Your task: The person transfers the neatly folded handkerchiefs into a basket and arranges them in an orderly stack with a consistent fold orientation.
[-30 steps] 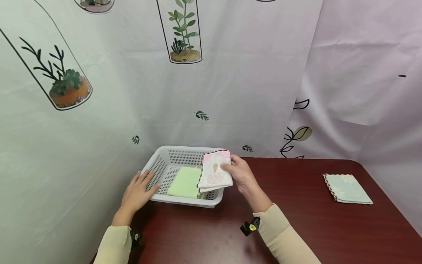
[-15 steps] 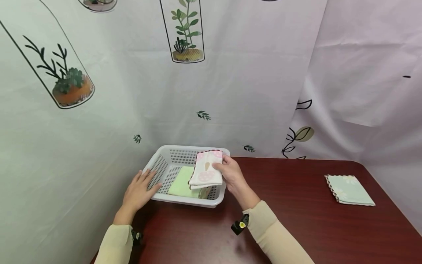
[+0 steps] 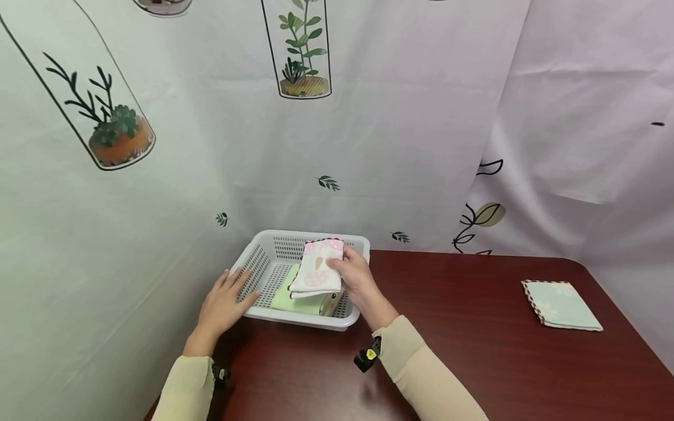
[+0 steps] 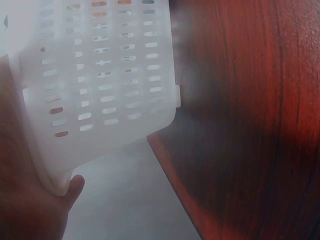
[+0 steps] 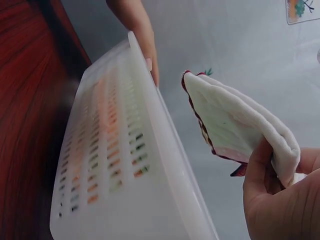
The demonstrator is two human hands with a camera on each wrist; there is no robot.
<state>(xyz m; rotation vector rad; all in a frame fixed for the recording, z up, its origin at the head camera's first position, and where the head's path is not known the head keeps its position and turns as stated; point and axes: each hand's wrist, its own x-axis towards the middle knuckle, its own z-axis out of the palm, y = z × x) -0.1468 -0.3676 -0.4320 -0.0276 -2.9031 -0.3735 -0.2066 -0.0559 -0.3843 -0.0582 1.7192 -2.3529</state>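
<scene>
My right hand [image 3: 358,278] pinches a folded white cloth [image 3: 317,270] with a pink print and a dark checked edge. In the head view the cloth hangs over the right part of a white plastic basket [image 3: 305,319]; the right wrist view shows it above the basket's rim [image 5: 170,145], apart from it. Inside the basket lies a folded light green cloth [image 3: 284,299], partly hidden by the white one. My left hand [image 3: 222,304] rests on the basket's left rim with fingers spread. Its thumb [image 4: 76,186] shows beside the basket corner in the left wrist view.
A folded pale mint cloth [image 3: 563,305] with a checked edge lies at the right of the dark red table [image 3: 453,327]. Behind the table hangs a white wall cloth [image 3: 411,146] printed with plants; it also runs close along the left side.
My right hand has carried the white cloth leftward, further over the basket and the green cloth. My left hand stays at the basket's left rim. The head view has shifted slightly.
</scene>
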